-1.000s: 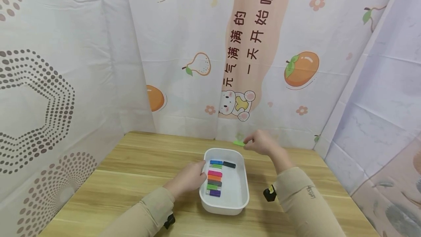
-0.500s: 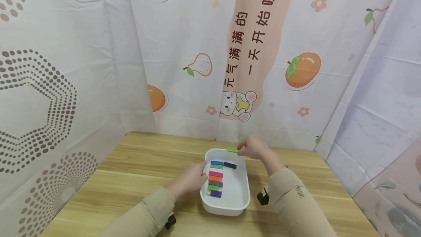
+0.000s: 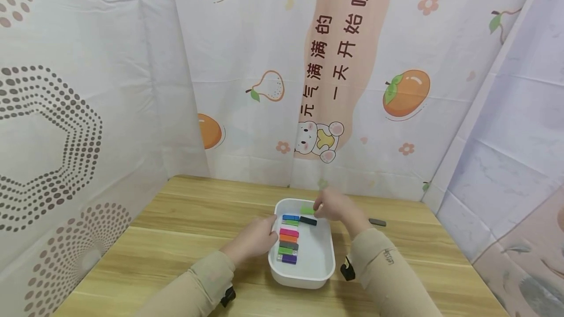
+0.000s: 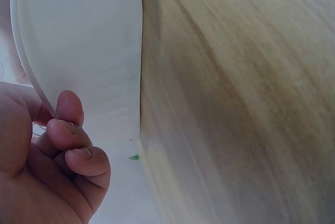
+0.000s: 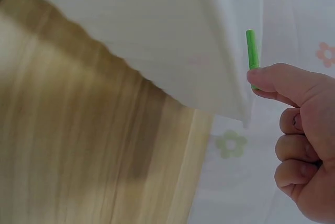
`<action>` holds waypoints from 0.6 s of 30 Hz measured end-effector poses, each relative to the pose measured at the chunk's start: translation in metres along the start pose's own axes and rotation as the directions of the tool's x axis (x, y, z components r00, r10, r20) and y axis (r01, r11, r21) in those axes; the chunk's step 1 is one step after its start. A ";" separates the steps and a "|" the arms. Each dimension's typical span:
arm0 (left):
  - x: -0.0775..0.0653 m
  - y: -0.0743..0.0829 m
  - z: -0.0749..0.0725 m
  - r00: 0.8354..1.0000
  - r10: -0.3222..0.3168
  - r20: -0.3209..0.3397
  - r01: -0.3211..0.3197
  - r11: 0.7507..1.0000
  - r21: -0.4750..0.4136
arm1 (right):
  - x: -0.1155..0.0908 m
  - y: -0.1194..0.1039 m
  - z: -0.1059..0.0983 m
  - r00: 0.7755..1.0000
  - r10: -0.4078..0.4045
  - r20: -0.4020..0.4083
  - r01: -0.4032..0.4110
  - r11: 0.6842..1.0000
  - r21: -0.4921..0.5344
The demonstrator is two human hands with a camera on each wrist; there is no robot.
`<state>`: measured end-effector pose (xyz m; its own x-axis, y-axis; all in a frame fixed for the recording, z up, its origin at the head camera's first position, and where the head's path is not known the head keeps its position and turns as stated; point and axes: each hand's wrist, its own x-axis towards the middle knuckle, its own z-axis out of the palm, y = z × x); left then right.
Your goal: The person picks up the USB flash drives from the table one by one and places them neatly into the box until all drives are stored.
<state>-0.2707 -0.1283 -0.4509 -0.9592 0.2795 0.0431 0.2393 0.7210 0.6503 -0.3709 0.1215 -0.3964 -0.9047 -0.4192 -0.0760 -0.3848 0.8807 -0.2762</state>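
A white plastic bin [image 3: 304, 282] stands on the table, holding several USB flash drives. A column of them lies along its left side: blue [image 3: 291, 217], green, pink [image 3: 289, 233], orange, grey, green and purple [image 3: 288, 259]. A black one [image 3: 308, 220] sits right of the blue one. My left hand [image 3: 252, 238] grips the bin's left rim, fingers curled at the wall in the left wrist view. Between thumb and index finger, my right hand [image 3: 336, 205] pinches a bright green flash drive [image 5: 252, 51] over the bin's far end. Its other fingers are curled.
A dark grey flash drive [image 3: 377, 222] lies on the wooden table [image 3: 198, 209] right of the bin. A printed fabric curtain [image 3: 246, 165] hangs behind the table, with more fabric at both sides.
My right hand has carried the green flash drive left and nearer, from beyond the bin to over its far end. The grey drive on the table has come into sight. My left hand stays on the rim.
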 end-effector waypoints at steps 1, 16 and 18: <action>0.000 0.000 0.000 1.000 0.002 -0.001 -0.002 1.000 0.003 | 0.000 0.000 0.001 1.000 0.008 0.008 -0.008 1.000 -0.003; 0.000 -0.001 -0.001 1.000 -0.002 0.005 0.002 1.000 -0.008 | 0.008 0.004 0.020 0.999 0.031 0.016 -0.028 0.985 -0.171; 0.000 -0.001 -0.001 1.000 0.002 0.003 -0.002 1.000 -0.008 | 0.007 0.002 0.021 0.999 0.046 0.015 -0.043 0.985 -0.167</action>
<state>-0.2709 -0.1292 -0.4507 -0.9583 0.2826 0.0421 0.2399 0.7156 0.6561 -0.3738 0.1157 -0.4172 -0.9186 -0.3817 -0.1025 -0.3711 0.9222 -0.1089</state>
